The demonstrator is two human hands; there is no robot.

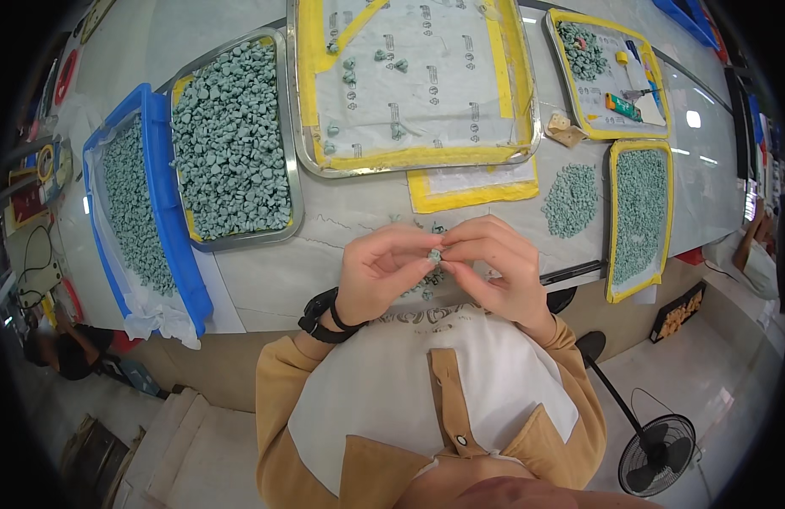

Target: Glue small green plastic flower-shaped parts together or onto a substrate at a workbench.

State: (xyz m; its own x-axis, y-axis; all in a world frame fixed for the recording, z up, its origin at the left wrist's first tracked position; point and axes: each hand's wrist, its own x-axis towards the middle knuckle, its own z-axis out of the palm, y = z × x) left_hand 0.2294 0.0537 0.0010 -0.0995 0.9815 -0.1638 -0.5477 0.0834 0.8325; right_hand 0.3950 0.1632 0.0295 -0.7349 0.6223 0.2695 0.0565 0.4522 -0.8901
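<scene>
Small grey-green piece point(434, 254) pinched between fingertips of left hand point(380, 276) and right hand point(494, 267), both grasping it above table edge point(274, 288). A few loose pieces point(426, 280) just beneath. Full metal tray point(231, 140) beyond left hand, loose heap point(571, 199) beyond right.

Two hands, left hand point(377, 278) and right hand point(493, 265), pinch one small green piece point(434, 254) between their fingertips, just below a large metal tray point(301, 127) edged with yellow tape.
</scene>
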